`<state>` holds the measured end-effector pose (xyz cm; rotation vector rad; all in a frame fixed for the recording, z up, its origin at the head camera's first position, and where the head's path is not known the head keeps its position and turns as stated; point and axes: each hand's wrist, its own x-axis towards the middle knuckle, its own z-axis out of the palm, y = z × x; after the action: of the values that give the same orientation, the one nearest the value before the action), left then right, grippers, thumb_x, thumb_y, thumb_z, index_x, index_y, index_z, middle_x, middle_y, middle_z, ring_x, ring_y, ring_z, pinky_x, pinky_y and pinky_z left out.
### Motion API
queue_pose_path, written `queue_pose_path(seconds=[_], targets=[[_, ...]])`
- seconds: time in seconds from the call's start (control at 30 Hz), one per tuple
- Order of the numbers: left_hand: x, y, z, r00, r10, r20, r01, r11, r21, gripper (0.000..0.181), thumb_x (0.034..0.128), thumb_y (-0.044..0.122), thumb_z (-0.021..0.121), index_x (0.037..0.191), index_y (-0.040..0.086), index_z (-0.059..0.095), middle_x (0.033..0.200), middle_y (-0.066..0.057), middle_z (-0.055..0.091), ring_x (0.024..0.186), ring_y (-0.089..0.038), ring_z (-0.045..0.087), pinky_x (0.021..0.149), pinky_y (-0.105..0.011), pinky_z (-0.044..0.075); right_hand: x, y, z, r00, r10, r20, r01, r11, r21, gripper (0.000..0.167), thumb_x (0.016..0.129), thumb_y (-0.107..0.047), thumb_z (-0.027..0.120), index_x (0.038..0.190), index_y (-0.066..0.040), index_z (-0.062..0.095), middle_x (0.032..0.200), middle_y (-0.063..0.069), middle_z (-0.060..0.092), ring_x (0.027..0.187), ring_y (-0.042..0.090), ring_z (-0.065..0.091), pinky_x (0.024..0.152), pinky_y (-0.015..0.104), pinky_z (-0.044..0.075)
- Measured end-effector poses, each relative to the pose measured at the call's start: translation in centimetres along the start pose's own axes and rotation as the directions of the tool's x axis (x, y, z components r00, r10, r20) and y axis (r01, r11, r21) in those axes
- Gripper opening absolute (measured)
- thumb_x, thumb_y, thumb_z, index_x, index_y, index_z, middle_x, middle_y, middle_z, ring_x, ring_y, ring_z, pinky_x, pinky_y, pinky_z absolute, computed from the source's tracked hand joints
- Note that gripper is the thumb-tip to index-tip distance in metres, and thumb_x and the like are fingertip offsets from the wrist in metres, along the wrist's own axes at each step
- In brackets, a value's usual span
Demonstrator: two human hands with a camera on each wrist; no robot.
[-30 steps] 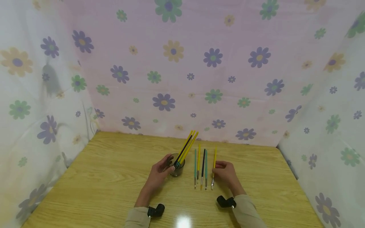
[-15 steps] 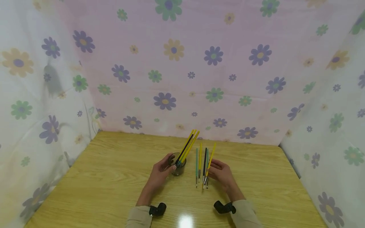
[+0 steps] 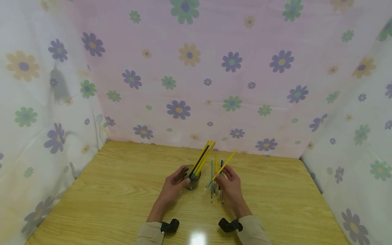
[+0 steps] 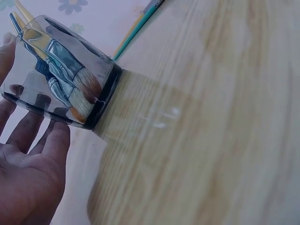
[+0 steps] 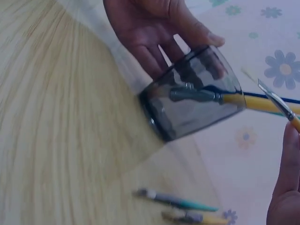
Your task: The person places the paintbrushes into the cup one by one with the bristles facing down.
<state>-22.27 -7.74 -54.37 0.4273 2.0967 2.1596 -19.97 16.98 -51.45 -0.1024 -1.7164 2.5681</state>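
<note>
A smoky see-through glass (image 3: 192,185) stands on the table with several paintbrushes (image 3: 202,158) in it, bristles down, handles leaning right. My left hand (image 3: 172,188) holds the glass from its left side, thumb in front and fingers behind. In the left wrist view the bristles (image 4: 82,101) show through the glass wall. My right hand (image 3: 231,186) pinches a yellow paintbrush (image 3: 228,161) above the table, tilted, its pale bristle tip pointing down toward the glass. Below that hand lie several more paintbrushes (image 3: 212,183) side by side, partly hidden by it.
The wooden table (image 3: 116,190) runs back to a flower-print cloth (image 3: 153,85), which also hangs at both sides. A black wrist camera (image 3: 170,226) sits on the left wrist, and another wrist camera (image 3: 230,225) on the right.
My right hand has lifted the yellow paintbrush from the right end of the row and carried it left over the other brushes, tilting it. The left hand stays at the glass.
</note>
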Motion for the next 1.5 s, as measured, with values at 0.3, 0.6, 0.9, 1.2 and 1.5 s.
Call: queue_pose_path(seconds=[0.3, 0.6, 0.9, 1.2, 1.5], targets=[[0.2, -0.3, -0.1, 1.0, 0.013, 0.012, -0.013, 1.0, 0.003, 0.065, 0.0979, 0.008, 0.068, 0.156, 0.002, 0.039, 0.153, -0.019, 0.048, 0.144, -0.036, 0.044, 0.121, -0.042, 0.034, 0.3, -0.5, 3.2, 0.969, -0.162, -0.188, 0.178, 0.981, 0.072, 0.036, 0.094, 0.013, 0.061, 0.125, -0.003, 0.053, 0.11, 0.004, 0.057, 0.094, 0.015, 0.067, 0.085, 0.03, 0.064], [0.2, -0.2, 0.0, 1.0, 0.001, 0.012, 0.0, 1.0, -0.022, 0.065, 0.0978, 0.008, 0.068, 0.156, 0.003, 0.039, 0.154, -0.016, 0.049, 0.144, -0.035, 0.044, 0.122, -0.043, 0.033, 0.8, -0.4, 5.1, 0.947, -0.265, -0.181, 0.284, 0.955, 0.084, 0.031, 0.092, 0.014, 0.064, 0.118, -0.003, 0.057, 0.107, 0.009, 0.059, 0.092, 0.016, 0.067, 0.083, 0.031, 0.064], [-0.1, 0.3, 0.3, 1.0, 0.002, 0.018, -0.002, 1.0, 0.003, 0.065, 0.0992, 0.011, 0.067, 0.157, 0.003, 0.037, 0.156, -0.017, 0.046, 0.144, -0.037, 0.043, 0.123, -0.046, 0.033, 1.7, 0.3, 5.6, 0.944, -0.314, -0.106, 0.321, 0.945, 0.065, 0.027, 0.093, 0.011, 0.066, 0.115, -0.006, 0.062, 0.105, 0.007, 0.062, 0.096, 0.021, 0.069, 0.086, 0.035, 0.064], [-0.1, 0.4, 0.1, 1.0, 0.004, 0.0, -0.004, 1.0, 0.022, 0.064, 0.0982, 0.007, 0.067, 0.156, 0.004, 0.04, 0.153, -0.017, 0.049, 0.142, -0.036, 0.046, 0.122, -0.045, 0.036, 2.0, 0.9, 6.3, 0.942, -0.316, -0.116, 0.318, 0.948, 0.005, 0.026, 0.093, 0.012, 0.065, 0.116, 0.002, 0.062, 0.108, 0.02, 0.063, 0.095, 0.018, 0.068, 0.083, 0.032, 0.064], [-0.2, 0.5, 0.1, 1.0, 0.005, -0.002, -0.005, 1.0, 0.024, 0.064, 0.0975, 0.006, 0.068, 0.155, 0.004, 0.041, 0.152, -0.017, 0.05, 0.142, -0.036, 0.046, 0.121, -0.043, 0.037, 1.8, 1.4, 6.3, 0.952, -0.284, -0.115, 0.278, 0.958, -0.064, 0.032, 0.094, 0.01, 0.065, 0.124, 0.012, 0.057, 0.108, 0.009, 0.063, 0.093, 0.013, 0.068, 0.084, 0.03, 0.064]])
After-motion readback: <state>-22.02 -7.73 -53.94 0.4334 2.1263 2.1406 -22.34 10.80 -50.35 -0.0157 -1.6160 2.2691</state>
